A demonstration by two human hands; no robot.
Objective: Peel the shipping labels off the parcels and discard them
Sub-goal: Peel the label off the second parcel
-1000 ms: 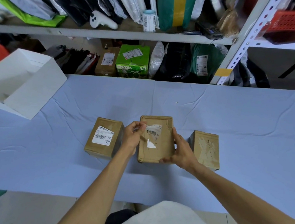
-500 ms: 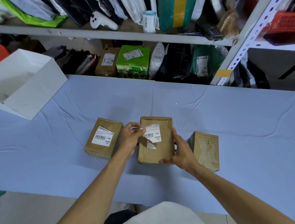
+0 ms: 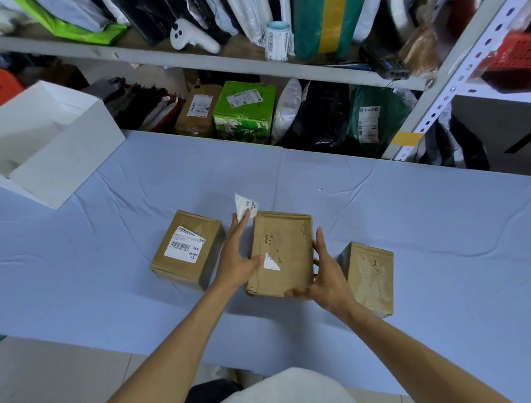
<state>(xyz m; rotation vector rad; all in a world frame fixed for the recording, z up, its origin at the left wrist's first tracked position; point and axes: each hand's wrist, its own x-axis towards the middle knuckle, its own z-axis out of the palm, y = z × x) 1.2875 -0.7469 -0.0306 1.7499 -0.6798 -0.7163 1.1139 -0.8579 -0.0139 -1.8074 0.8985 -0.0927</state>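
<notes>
Three brown cardboard parcels stand in a row on the blue cloth. The middle parcel (image 3: pixel 280 254) is tilted up, and my right hand (image 3: pixel 325 277) grips its right side and lower corner. A torn white scrap (image 3: pixel 271 263) of label stays stuck on its face. My left hand (image 3: pixel 237 256) is at the parcel's left edge, with the peeled white label piece (image 3: pixel 245 206) pinched at its fingertips above the box. The left parcel (image 3: pixel 186 250) carries a whole white barcode label (image 3: pixel 184 247). On the right parcel (image 3: pixel 370 278) only glue marks show.
A white open box (image 3: pixel 47 147) sits tilted at the table's far left. Behind the table stand metal shelves (image 3: pixel 205 62) full of bags and parcels, among them a green carton (image 3: pixel 244 112). Blue cloth (image 3: pixel 416 221) covers the tabletop.
My left hand has pulled most of the label off the middle parcel and lifted it up and left, clear of the box. A small scrap stayed on the cardboard.
</notes>
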